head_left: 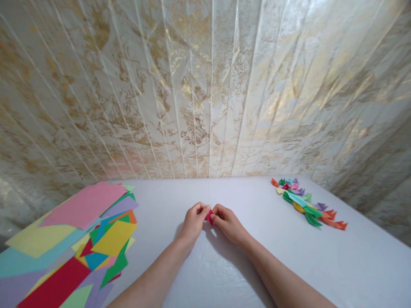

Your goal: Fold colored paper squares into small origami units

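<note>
A small, deep-red piece of folded paper (209, 217) is showing between the two hands, above the middle of the white, smooth-covered table (237, 265). Most of it is hiding behind the fingers; the part in view is looking narrow and angular, with a pointed edge toward the top and a slanting lower side. Its full folded form is too covered to tell.

The left hand (194, 220) is pinching the red paper's left side between thumb and fingers, and the right hand (227, 222) is pinching its right side, thumb and curled fingers closing on it. The fingertips of both hands are nearly meeting around the paper.

On the left side of the table, loose flat sheets of coloured paper (93, 205) are lying in an overlapping spread: a large pink sheet, pale yellow, light blue and lilac ones, a dark red strip, and smaller yellow, green, blue and orange pieces. On the right side, small folded paper figures with pointed tips (297, 199) are sitting in a close, slanting cluster, in orange, green, red, pink, purple, light blue and yellow. Behind the table, a white, gold-patterned sheet of creased material (192, 94) is hanging.
</note>
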A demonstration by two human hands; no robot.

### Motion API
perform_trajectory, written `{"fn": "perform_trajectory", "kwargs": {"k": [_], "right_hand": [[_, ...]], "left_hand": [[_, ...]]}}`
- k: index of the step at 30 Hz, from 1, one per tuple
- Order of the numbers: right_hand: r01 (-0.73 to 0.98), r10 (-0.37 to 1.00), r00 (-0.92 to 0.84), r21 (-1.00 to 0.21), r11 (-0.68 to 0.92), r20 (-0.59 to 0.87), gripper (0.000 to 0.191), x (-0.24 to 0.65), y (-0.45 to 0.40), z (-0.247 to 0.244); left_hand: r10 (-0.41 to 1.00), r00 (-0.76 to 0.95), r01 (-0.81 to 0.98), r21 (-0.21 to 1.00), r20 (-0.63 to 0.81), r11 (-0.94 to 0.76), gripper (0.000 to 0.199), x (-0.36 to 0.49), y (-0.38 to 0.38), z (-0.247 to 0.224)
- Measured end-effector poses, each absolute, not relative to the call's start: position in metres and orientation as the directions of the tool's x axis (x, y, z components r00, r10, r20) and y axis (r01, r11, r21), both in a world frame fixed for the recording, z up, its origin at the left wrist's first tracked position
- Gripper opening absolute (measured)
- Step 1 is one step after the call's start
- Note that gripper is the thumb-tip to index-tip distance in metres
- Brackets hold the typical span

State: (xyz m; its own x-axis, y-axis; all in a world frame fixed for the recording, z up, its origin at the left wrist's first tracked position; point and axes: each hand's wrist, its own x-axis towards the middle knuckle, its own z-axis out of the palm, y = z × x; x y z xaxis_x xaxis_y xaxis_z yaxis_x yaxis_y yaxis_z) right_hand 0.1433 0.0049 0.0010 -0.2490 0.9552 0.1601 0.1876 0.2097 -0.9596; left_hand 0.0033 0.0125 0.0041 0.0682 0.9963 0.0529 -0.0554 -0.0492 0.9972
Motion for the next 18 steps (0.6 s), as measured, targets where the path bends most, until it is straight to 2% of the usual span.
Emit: {"fn": "perform_trajectory", "kwargs": {"k": [4, 8, 13, 18], "right_hand": [[0.177, 0.957, -0.242, -0.963, 0.204, 0.158, 0.015, 0.143, 0.004, 0.002], [0.139, 0.971, -0.18, -0.973, 0.184, 0.157, 0.017, 0.143, 0.006, 0.002], [0.119, 0.979, -0.12, -0.977, 0.177, 0.163, 0.02, 0.145, 0.011, -0.002], [0.126, 0.978, -0.127, -0.976, 0.18, 0.165, 0.025, 0.146, 0.01, 0.002]], "left_hand": [[0.998, 0.035, -0.061, 0.997, 0.054, -0.051, 0.045, 0.003, 0.014, 0.002], [0.994, 0.091, -0.048, 0.998, 0.055, -0.051, 0.047, 0.003, 0.015, 0.001], [0.989, 0.127, 0.014, 0.997, 0.075, -0.077, 0.033, 0.003, 0.016, -0.005], [0.994, 0.104, 0.022, 0.999, 0.036, -0.039, 0.029, 0.001, 0.016, -0.006]]}}
